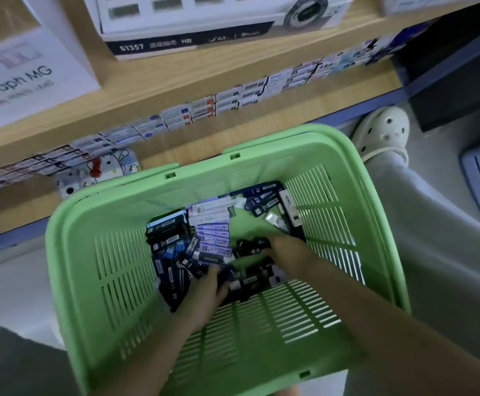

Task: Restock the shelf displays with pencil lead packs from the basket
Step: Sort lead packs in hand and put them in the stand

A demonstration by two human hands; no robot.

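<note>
Green plastic basket [113, 281], slotted walls, sits low in front of a wooden shelf [175, 81]. Pencil lead packs [213, 241] lie loose on the basket floor, piled toward its far and left sides: dark navy/black ones at the left and far right corner, white and purple ones in the middle. Both hands are down in the pile. Left hand [207, 290] rests fingers-down on dark packs near the basket's near-left area; fingers partly buried, cannot tell whether it grips anything. Right hand [284, 250] is toward the centre-right, fingers curled around a small bunch of black packs [251, 247], held closed on them. Frame is motion-blurred, so labels are unreadable.

Shelf front edge carries a row of small packs [233, 98] standing side by side, running from the left edge up to the far right. White display boxes [33, 75] sit on the upper level, one at the left edge marked "graph MG". A cartoon-printed item with a red pushpin [95, 167] sits just beyond the basket's far-left corner. A white clog shoe [384, 130] shows right of the basket.
</note>
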